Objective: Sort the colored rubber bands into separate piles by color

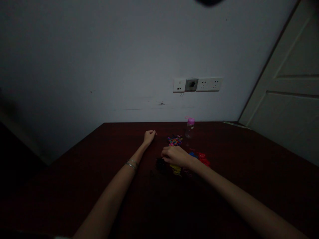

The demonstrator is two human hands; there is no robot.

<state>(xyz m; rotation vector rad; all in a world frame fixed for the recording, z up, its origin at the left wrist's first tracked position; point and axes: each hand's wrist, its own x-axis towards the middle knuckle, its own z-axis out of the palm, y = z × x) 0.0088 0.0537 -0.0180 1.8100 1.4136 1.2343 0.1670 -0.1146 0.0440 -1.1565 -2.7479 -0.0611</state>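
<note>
My left hand (149, 136) rests on the dark table as a loose fist, left of the mixed pile, with nothing visible in it. My right hand (176, 156) is held over the piles, its fingers bent together just above the black pile (161, 165). Anything between those fingertips is too small and dark to make out. Thin, cord-like bands, possibly hair ties, form a mixed multicoloured pile (175, 140) behind this hand. Yellow bands (176, 170) lie partly hidden below it. To its right are blue bands (193, 154) and red bands (203, 158).
A clear bottle with a pink lid (190, 122) stands behind the piles. The dark red table (82, 156) meets a pale wall (112, 59) with a row of sockets (208, 84). On the right is a white panelled door (294, 86). The light is dim.
</note>
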